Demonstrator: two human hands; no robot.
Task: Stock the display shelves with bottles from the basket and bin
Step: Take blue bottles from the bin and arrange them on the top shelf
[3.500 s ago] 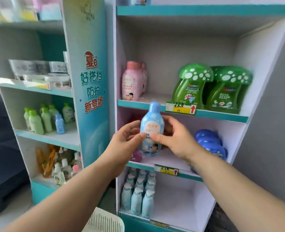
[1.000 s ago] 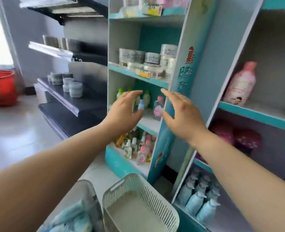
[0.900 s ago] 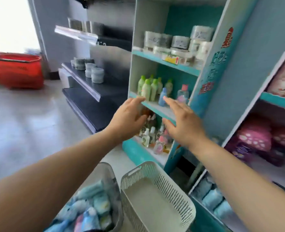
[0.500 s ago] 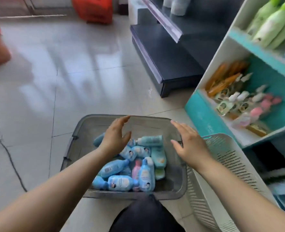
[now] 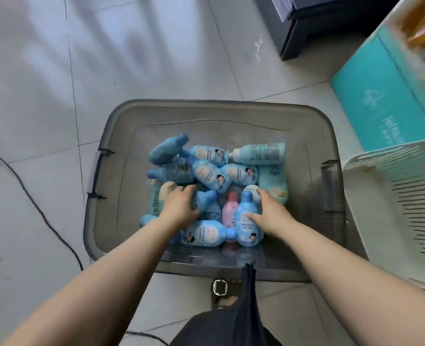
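Floor tiles (image 5: 44,71) are occupied by the bin (image 5: 206,103), many bottles (image 5: 207,173) left in it unshelved; a blue bottle (image 5: 247,221) is gripped by the right hand (image 5: 269,213), whereas the grip of the left hand (image 5: 180,206) cannot be told

Both bare forearms extended downward, left hand (image 5: 179,206) curled palm-down, right hand (image 5: 269,213) clasping a blue bottle (image 5: 245,230)

Blue bottles (image 5: 207,174), pink bottle (image 5: 229,211), grey bin (image 5: 206,113), perhaps cream basket (image 5: 406,196)
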